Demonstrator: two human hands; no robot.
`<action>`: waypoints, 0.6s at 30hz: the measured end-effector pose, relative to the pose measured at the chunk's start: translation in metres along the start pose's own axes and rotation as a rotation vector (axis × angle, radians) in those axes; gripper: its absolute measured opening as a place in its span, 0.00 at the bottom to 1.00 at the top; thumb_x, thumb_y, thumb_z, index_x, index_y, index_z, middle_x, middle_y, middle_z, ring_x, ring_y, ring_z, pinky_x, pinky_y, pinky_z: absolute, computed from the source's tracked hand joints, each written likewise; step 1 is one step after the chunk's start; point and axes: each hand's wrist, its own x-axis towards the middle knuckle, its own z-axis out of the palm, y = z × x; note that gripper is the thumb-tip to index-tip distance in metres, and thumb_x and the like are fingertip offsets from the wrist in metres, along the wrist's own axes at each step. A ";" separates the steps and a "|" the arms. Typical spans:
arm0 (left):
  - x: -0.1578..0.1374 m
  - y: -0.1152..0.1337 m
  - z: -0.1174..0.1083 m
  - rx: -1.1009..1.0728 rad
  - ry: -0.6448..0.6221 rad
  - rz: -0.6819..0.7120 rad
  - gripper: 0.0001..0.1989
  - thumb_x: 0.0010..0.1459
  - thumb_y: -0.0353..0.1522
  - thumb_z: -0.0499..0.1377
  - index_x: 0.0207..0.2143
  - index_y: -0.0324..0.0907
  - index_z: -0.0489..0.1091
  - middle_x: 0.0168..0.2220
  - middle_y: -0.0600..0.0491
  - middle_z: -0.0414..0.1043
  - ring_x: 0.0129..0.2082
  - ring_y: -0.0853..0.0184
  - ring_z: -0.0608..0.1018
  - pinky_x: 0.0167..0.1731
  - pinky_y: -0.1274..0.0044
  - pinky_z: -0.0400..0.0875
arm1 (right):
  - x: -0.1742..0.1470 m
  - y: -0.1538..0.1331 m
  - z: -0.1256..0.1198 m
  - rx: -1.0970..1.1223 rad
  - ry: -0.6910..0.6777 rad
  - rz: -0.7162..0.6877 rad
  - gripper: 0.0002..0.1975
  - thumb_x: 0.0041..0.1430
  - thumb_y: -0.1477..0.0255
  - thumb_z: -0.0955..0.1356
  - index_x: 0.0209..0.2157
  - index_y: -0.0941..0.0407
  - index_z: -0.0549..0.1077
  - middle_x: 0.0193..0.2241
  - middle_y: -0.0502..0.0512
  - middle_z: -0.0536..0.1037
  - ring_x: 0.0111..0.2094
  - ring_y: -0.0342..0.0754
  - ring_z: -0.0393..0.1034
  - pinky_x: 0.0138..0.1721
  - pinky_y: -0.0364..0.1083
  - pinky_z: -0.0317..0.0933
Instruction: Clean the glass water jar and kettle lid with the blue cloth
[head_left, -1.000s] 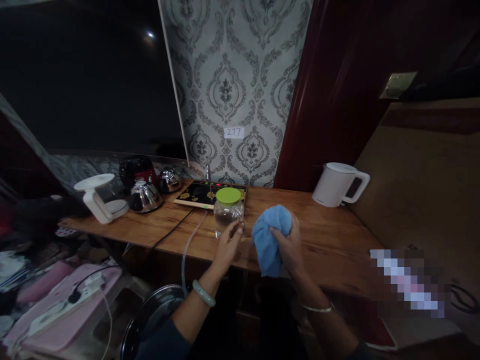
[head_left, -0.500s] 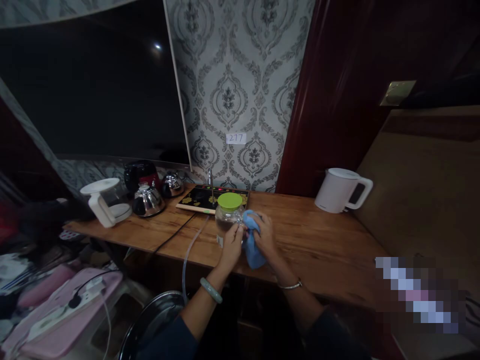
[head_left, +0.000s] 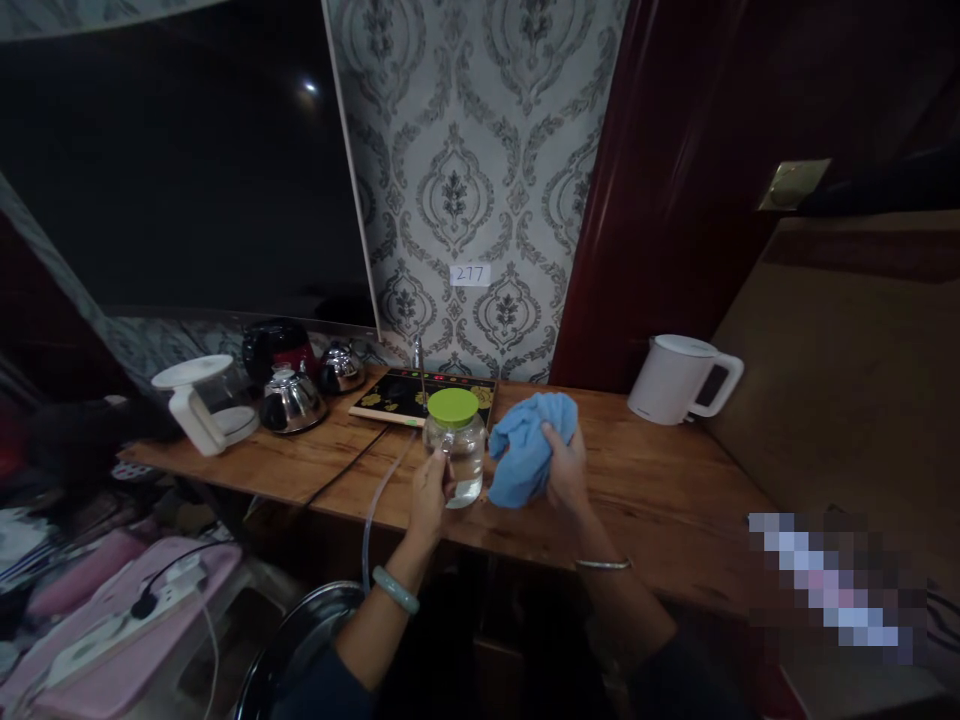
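Observation:
A clear glass pitcher (head_left: 468,462) with a green lid (head_left: 453,406) stands near the front of the wooden table, with see-through liquid in it. My left hand (head_left: 430,490) is closed around the pitcher's handle, which points toward me. To the right, my right hand (head_left: 568,470) grips a crumpled blue cloth (head_left: 525,455), held up beside the pitcher and apart from it. Directly behind the pitcher lies a black electric tea stove (head_left: 401,392) with gold flowers and a thin metal spout (head_left: 420,365).
On the wooden table (head_left: 622,490) stand a white electric kettle (head_left: 673,380) at right, and a glass jug with white handle (head_left: 199,415) and steel kettles (head_left: 292,402) at left. A clear hose (head_left: 373,515) runs down to a dark basin (head_left: 300,640). A power strip (head_left: 124,632) lies on a pink stool.
The pitcher has turned, its handle swinging from the right side to face me. My left hand moved left with it. My right hand and the cloth moved away to the right, and the cloth spread out.

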 end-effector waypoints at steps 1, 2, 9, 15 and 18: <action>0.001 0.002 -0.003 0.004 0.000 -0.005 0.30 0.51 0.58 0.59 0.17 0.42 0.60 0.15 0.61 0.55 0.15 0.76 0.58 0.16 0.81 0.51 | 0.001 -0.006 0.010 0.055 -0.013 -0.007 0.29 0.54 0.61 0.70 0.57 0.53 0.68 0.53 0.56 0.77 0.51 0.51 0.73 0.58 0.56 0.63; 0.002 0.003 -0.006 0.005 -0.013 -0.008 0.30 0.51 0.58 0.58 0.17 0.42 0.59 0.15 0.61 0.54 0.15 0.76 0.57 0.16 0.81 0.50 | 0.002 -0.009 0.020 0.089 -0.038 -0.017 0.30 0.55 0.59 0.69 0.58 0.52 0.67 0.54 0.56 0.76 0.51 0.51 0.73 0.59 0.56 0.62; 0.008 -0.002 -0.015 0.017 -0.102 0.009 0.31 0.52 0.60 0.56 0.16 0.43 0.57 0.13 0.61 0.50 0.14 0.76 0.54 0.17 0.80 0.48 | -0.008 0.062 0.055 -0.053 -0.183 0.193 0.31 0.50 0.48 0.67 0.46 0.57 0.75 0.44 0.58 0.81 0.51 0.55 0.73 0.56 0.54 0.64; 0.008 -0.008 -0.017 0.015 -0.112 0.028 0.32 0.54 0.60 0.54 0.16 0.44 0.56 0.13 0.61 0.50 0.14 0.75 0.55 0.17 0.79 0.49 | -0.020 0.103 0.018 -0.160 -0.162 0.235 0.29 0.45 0.48 0.69 0.38 0.57 0.77 0.37 0.57 0.82 0.43 0.57 0.76 0.48 0.54 0.68; 0.007 -0.008 -0.016 0.011 -0.088 0.023 0.32 0.53 0.60 0.55 0.16 0.44 0.55 0.13 0.61 0.50 0.14 0.76 0.55 0.17 0.79 0.49 | -0.028 0.104 0.005 -0.198 -0.186 0.218 0.28 0.43 0.49 0.71 0.39 0.56 0.77 0.40 0.57 0.83 0.45 0.56 0.75 0.50 0.54 0.67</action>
